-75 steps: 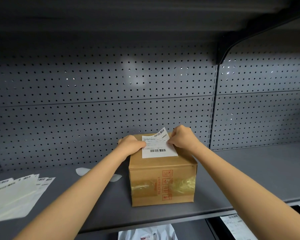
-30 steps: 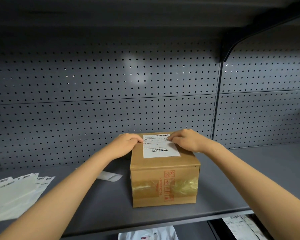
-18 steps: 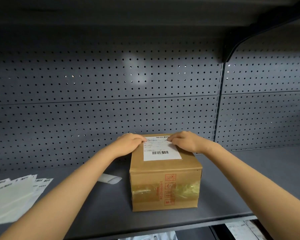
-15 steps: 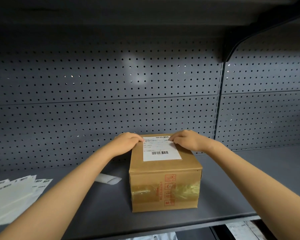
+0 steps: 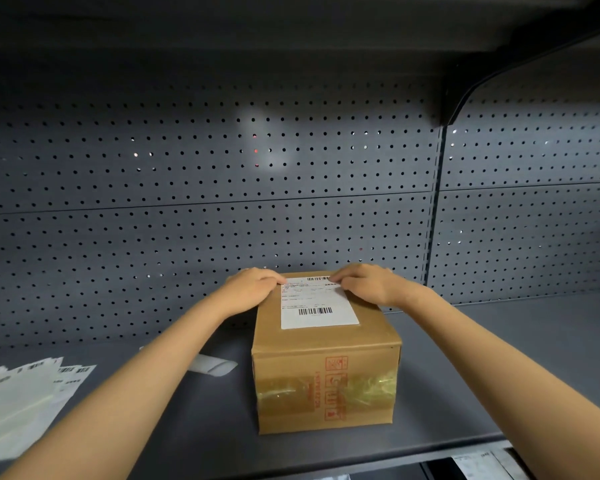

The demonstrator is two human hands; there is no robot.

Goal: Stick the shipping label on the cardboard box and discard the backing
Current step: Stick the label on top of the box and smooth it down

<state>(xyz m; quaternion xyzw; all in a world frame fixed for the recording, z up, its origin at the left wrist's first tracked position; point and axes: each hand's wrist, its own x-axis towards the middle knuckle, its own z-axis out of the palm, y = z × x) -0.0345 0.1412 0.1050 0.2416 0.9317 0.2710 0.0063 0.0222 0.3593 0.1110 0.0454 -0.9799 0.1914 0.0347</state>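
A brown cardboard box with red print and yellowish tape stands on the grey shelf. A white shipping label with barcodes lies flat on the box top. My left hand presses with its fingertips on the label's far left corner. My right hand rests fingers-down on the far right corner. Neither hand grips anything. A curled white backing sheet lies on the shelf left of the box, partly hidden by my left forearm.
A fanned stack of white labels lies at the shelf's left front. Grey pegboard closes the back, with an upright and bracket on the right. More printed sheets show on the level below.
The label's far edge, lifted 2.5 s ago, now lies flat on the box top. Both hands have flattened onto its far corners. The backing sheet has stayed on the shelf.
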